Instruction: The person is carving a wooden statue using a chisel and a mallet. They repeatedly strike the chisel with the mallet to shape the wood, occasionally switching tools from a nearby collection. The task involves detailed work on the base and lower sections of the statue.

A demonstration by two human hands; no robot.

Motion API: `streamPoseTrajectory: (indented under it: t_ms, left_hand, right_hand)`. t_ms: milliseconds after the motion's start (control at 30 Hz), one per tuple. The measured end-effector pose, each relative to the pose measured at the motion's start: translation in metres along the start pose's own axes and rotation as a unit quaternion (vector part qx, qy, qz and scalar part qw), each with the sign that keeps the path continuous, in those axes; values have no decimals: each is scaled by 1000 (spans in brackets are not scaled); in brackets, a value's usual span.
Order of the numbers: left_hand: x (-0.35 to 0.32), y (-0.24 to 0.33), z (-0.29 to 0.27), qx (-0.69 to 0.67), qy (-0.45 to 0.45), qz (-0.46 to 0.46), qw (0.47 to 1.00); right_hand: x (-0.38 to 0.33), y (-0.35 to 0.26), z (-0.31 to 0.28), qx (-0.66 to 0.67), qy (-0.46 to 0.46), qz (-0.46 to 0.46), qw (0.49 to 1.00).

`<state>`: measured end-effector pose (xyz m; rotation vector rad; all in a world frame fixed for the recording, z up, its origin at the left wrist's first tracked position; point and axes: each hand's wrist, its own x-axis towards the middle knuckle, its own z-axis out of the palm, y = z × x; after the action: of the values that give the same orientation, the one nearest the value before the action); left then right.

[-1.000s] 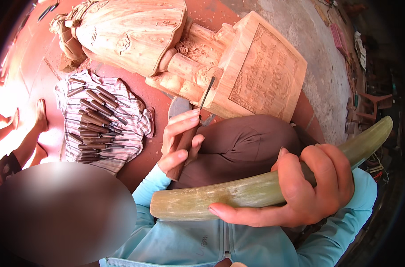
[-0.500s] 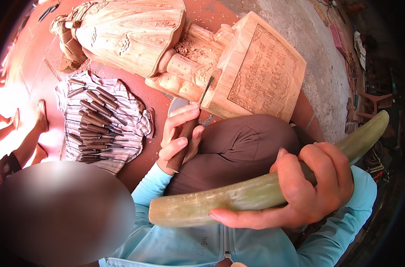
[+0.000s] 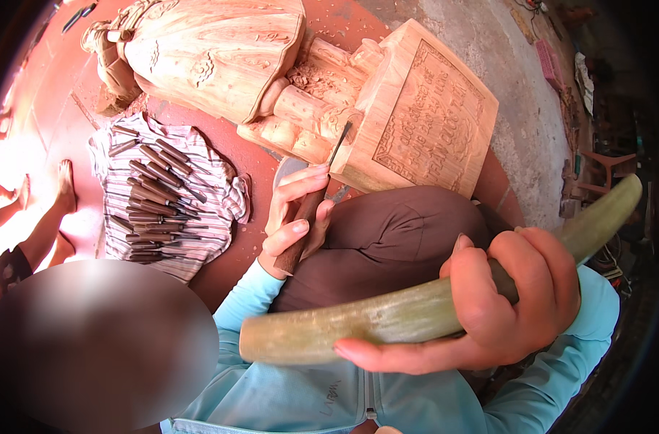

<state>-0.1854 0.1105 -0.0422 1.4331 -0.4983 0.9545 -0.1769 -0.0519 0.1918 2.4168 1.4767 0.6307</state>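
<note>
My left hand [image 3: 294, 224] is wrapped tight round a chisel [image 3: 316, 202], wooden handle in my fingers, thin blade angled up with its tip against the carving [image 3: 271, 65], right where the figure meets its inscribed base [image 3: 431, 116]. My right hand [image 3: 499, 300] is clenched about a horn [image 3: 416, 311], pale green and curved, lying across my lap with its blunt end towards my left arm and its narrow end out to the right. On the red floor to my left, a striped cloth [image 3: 221, 195] carries rows of spare chisels [image 3: 152, 202]. A bare foot [image 3: 65, 184] rests just beside the cloth.
</note>
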Motion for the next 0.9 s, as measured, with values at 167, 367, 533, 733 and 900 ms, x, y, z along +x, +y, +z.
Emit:
streamPoseTrajectory:
  t_ms: [167,367,533,733,900]
  left_hand:
    - [0,-4,9,-34,24,-1,999]
    - [1,-4,6,-34,31,-12,999]
    - [4,-2,-5,-8,12,-36,999]
    - [4,-5,-6,-7,-1,-49,999]
    - [7,-4,-3,-24,28,-34,999]
  right_hand:
    - [-6,-19,0,-116,-21,55,991]
    - [7,-6,-1,-73,-6,-15,997]
    - [11,-1,0,0,-1,-7,1000]
    - [19,-6,-1,-18,26,30,999]
    - [14,-7,7,-82,40,2,996]
